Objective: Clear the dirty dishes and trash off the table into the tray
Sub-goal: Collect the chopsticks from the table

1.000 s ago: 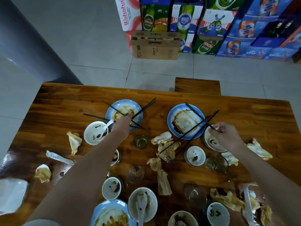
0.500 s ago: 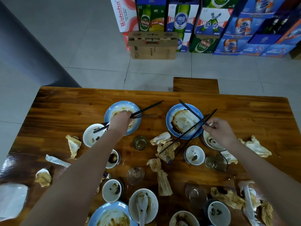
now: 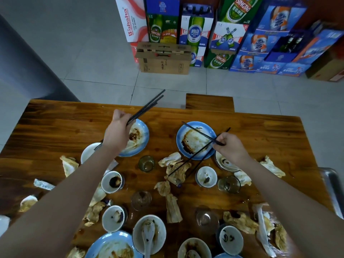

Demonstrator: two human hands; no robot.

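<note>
At the far half of the wooden table [image 3: 260,131], both hands are engaged with chopsticks.

Left hand [image 3: 116,135]: clenched around a bundle of black chopsticks [image 3: 147,107]. It is above the table's far-left quarter, over a sauce-smeared blue plate [image 3: 141,138]. The sticks slant up and away, and their ends project past the table's far edge.

Right hand [image 3: 229,146]: fingers pinched on a second set of black chopsticks [image 3: 195,154] towards the table's far right. These sticks are splayed; one crosses a second blue plate [image 3: 178,140], and the others run down-left off its rim towards the table's middle.

Remaining soiled items on the table:
- crumpled stained napkins [image 3: 176,170], mid-table and at both ends
- small white bowls [image 3: 206,176]
- empty glasses [image 3: 146,163]
- a white soup spoon [image 3: 148,233] lying in a bowl at the near edge

Part of a metal tray [image 3: 333,187] shows just off the table's right end; its contents cannot be seen.

Beyond the table's far edge stand a wooden bench [image 3: 209,102] and stacked beer cartons [image 3: 195,32].
</note>
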